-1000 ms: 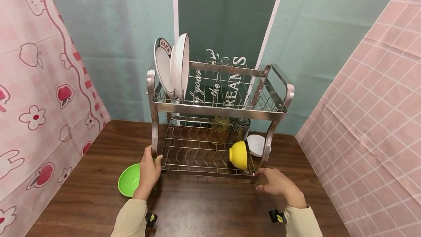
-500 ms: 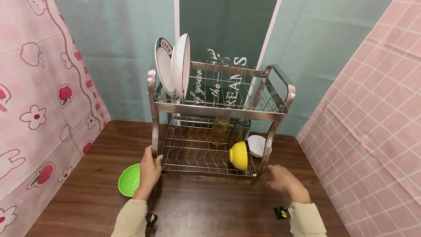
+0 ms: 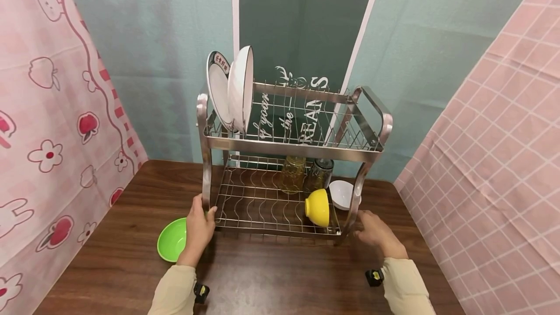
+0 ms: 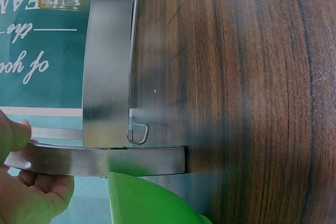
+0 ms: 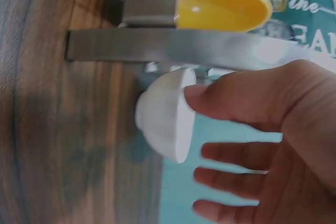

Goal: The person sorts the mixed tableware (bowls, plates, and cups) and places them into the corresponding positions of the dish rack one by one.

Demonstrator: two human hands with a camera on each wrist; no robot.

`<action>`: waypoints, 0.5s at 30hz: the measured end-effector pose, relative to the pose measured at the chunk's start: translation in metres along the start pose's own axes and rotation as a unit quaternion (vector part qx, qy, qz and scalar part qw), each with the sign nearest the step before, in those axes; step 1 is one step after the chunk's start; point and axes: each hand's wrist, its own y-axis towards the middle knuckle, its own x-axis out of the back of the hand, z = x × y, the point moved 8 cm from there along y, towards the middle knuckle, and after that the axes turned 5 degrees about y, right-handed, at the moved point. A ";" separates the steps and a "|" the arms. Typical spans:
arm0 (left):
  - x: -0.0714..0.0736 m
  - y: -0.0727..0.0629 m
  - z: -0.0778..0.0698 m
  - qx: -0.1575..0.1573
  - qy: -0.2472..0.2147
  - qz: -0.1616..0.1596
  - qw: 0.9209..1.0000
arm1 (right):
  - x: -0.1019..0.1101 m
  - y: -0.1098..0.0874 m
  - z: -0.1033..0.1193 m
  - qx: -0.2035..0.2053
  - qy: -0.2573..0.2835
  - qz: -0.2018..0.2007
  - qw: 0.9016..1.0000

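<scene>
A two-tier metal dish rack (image 3: 293, 149) stands on the wooden table. My left hand (image 3: 199, 227) grips its front left leg, thumb on one side and fingers on the other in the left wrist view. Beside that hand lies a green bowl (image 3: 171, 241), partly hidden by it. My right hand (image 3: 377, 232) is just outside the front right leg (image 5: 157, 45), holding nothing, its fingers extended. Near it, a white bowl (image 5: 167, 115) sits on the table behind that leg. A yellow bowl (image 3: 317, 207) lies tipped on its side at the lower tier's right end.
Two plates or shallow bowls stand on edge in the upper tier, a rimmed plate (image 3: 218, 86) and a white dish (image 3: 241, 89). An amber glass (image 3: 292, 174) and a grey glass (image 3: 321, 173) are at the back of the lower tier. Patterned cloths hang around the table (image 3: 280, 276).
My right hand has let go of the rack's lower right corner and moved right, then slightly forward beside the leg. My left hand stays on the left leg.
</scene>
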 end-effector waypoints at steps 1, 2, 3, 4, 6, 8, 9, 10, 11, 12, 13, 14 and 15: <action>0.000 0.000 0.000 0.000 0.000 -0.001 1.000 | -0.001 0.003 -0.002 0.008 0.003 -0.010 1.000; 0.001 0.000 0.000 0.000 0.001 -0.002 1.000 | -0.001 0.006 -0.004 0.015 0.006 -0.021 1.000; 0.001 0.000 0.000 0.000 0.001 -0.003 1.000 | -0.001 0.008 -0.006 0.023 0.008 -0.030 0.999; 0.001 0.000 0.000 -0.002 0.002 -0.003 1.000 | -0.002 0.010 -0.008 0.028 0.012 -0.038 0.999; 0.000 -0.001 0.000 -0.004 0.002 -0.003 1.000 | -0.002 0.013 -0.011 0.042 0.015 -0.055 0.997; 0.000 -0.001 0.001 -0.004 0.003 -0.003 1.000 | -0.003 0.016 -0.014 0.055 0.019 -0.068 0.996; 0.000 -0.001 0.001 -0.005 0.003 -0.003 1.000 | -0.003 0.017 -0.015 0.060 0.020 -0.073 0.995; 0.000 -0.001 0.001 -0.006 0.002 -0.004 1.000 | -0.003 0.018 -0.016 0.064 0.022 -0.079 0.995; 0.000 -0.001 0.001 -0.006 0.002 -0.004 1.000 | -0.003 0.019 -0.017 0.069 0.023 -0.084 0.994; 0.000 0.000 0.000 -0.005 0.001 -0.005 1.000 | -0.003 0.021 -0.018 0.072 0.024 -0.088 0.993; 0.000 0.000 0.001 -0.005 0.001 -0.005 1.000 | -0.003 0.022 -0.019 0.077 0.026 -0.092 0.992; 0.000 0.000 0.001 -0.004 0.001 -0.005 1.000 | -0.004 0.023 -0.020 0.080 0.028 -0.095 0.992; 0.000 0.000 0.001 -0.003 0.001 -0.004 1.000 | -0.005 0.024 -0.021 0.083 0.031 -0.098 0.991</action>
